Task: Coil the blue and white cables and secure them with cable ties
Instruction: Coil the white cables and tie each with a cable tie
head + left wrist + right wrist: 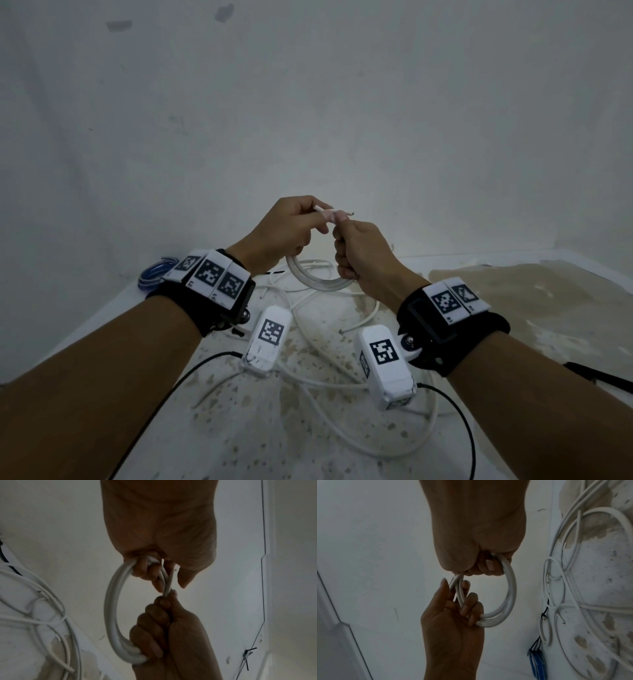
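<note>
Blue coil (152,278): far left, on floor, already tied.
Left hand (279,229): fingers curled round white coil (317,279), pinching its top.
Right hand (359,255): fist round coil, thumb pinching loose end (344,214).
Coil: hangs between hands, end sticking right.

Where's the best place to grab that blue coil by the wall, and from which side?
Probably the blue coil is best pinched across its bundled strands on the arc toward you, coming from above: it lies flat beside the wall, and the left hand is closer.

A speckled, stained floor (496,298) meets a scuffed white wall (308,102) behind.
</note>
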Available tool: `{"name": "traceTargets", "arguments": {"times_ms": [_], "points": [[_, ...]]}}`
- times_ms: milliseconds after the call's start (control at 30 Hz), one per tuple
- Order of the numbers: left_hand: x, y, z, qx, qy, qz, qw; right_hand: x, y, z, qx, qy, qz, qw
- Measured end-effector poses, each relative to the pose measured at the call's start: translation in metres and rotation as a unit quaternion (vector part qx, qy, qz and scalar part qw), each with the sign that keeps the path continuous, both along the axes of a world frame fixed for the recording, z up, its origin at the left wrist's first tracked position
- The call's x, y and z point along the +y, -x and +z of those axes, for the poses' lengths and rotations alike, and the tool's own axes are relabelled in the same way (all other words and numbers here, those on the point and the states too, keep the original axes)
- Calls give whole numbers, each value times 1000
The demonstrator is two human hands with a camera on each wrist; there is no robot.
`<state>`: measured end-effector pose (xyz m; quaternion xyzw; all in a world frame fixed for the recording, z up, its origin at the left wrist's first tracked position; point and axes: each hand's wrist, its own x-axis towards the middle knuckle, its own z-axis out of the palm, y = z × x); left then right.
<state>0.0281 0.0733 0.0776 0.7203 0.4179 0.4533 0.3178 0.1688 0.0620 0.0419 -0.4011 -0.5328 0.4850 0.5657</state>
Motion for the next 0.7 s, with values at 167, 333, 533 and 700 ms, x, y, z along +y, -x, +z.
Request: {"name": "traceTargets", "arguments": {"times_ms": [167,333,533,700], "points": [[6,-3,-11,3,-118,97,988,2,4,-2,-20,-7,20,1000],[6,-3,-17,39,-166,92,981,3,-2,-3,60,84,54,993],[8,-5,-31,25,-164,117,979,10,-8,-9,104,112,115,982],[11,-12,-44,-19,-118,136,983,15,-11,-18,127,128,152,972]]}}
